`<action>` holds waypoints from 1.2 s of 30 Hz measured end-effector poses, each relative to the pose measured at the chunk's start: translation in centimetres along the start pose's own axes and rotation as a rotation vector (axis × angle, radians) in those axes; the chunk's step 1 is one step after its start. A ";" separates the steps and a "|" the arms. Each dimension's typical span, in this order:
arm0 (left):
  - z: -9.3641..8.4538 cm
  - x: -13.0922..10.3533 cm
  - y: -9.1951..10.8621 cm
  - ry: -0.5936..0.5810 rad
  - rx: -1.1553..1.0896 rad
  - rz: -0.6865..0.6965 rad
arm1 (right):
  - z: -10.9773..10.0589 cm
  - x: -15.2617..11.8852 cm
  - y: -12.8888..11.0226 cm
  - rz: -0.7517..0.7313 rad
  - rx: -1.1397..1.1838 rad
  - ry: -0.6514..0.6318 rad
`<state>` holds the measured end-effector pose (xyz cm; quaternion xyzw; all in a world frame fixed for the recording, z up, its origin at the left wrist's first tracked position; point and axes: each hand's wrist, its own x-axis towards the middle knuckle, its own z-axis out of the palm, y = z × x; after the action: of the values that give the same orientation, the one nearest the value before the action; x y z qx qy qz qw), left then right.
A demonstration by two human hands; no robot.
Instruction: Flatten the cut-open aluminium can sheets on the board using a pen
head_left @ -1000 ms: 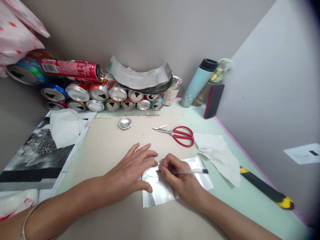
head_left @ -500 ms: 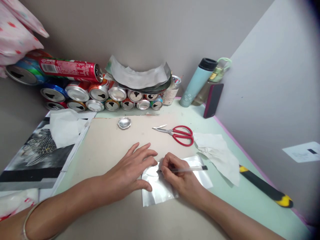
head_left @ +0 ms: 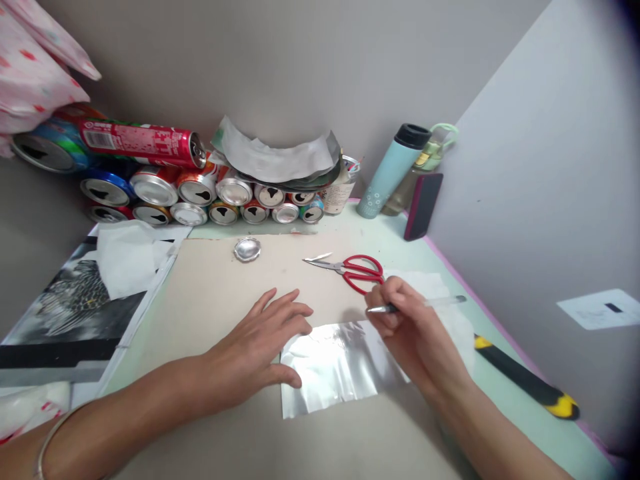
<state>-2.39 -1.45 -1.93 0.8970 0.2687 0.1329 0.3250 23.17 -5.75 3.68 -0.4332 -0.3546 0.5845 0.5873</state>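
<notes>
A shiny silver metal sheet [head_left: 333,370] lies flat on the beige board [head_left: 215,293] in front of me. My left hand [head_left: 267,343] rests with fingers spread at the sheet's left edge, thumb and fingertips touching it. Over the sheet's right end, my right hand [head_left: 407,327] grips a pen [head_left: 384,309] with a clear barrel, its tip pointing left and lifted off the metal. Just beyond that hand lie red-handled scissors [head_left: 360,267], blades toward the left, beside a thin silver sliver. The right hand covers part of the sheet and of a white tissue.
Stacked drink cans [head_left: 185,190] line the back wall, with curved metal sheets [head_left: 280,160] on top. A small silver dish [head_left: 247,250] sits on the board. Blue bottle [head_left: 390,173], phone [head_left: 424,207], black-and-yellow handle [head_left: 525,380] and tissue [head_left: 460,333] lie rightward; a bird picture [head_left: 65,307] is left.
My right hand has risen and moved right with the pen, taking the tip off the sheet and uncovering more of the metal. My left hand has stayed nearly in place.
</notes>
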 end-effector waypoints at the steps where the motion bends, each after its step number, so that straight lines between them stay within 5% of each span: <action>1: 0.0 0.0 0.0 0.003 -0.006 -0.003 | -0.3 0.0 -0.7 -0.049 -0.009 0.030; 9: -0.7 0.0 0.5 -0.037 -0.011 -0.030 | -2.4 -1.6 -6.3 -0.420 -0.175 0.242; 16: -1.1 0.0 0.5 -0.041 -0.030 -0.029 | -5.3 -4.1 -8.2 -0.504 -0.314 0.366; 22: -0.8 0.3 0.1 0.164 -0.075 -0.048 | -9.7 -3.7 -7.3 -0.541 -0.726 0.470; 24: -0.8 0.3 0.1 0.245 -0.102 -0.039 | -10.7 -3.1 -6.1 -0.476 -0.955 0.405; 25: -0.8 0.3 0.2 0.267 -0.119 -0.025 | -11.2 -2.6 -5.4 -0.478 -1.250 0.333; 29: -0.7 0.1 0.8 0.233 -0.113 0.003 | -12.9 -1.0 -3.0 -0.499 -1.473 0.288; 36: -0.9 0.0 2.1 0.092 0.048 -0.092 | -14.2 -1.2 -5.6 -0.660 -1.541 0.701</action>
<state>-1.93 -2.31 0.15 0.8842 0.3272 0.1524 0.2966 38.35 -7.97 3.69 -0.7355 -0.5543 -0.1780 0.3466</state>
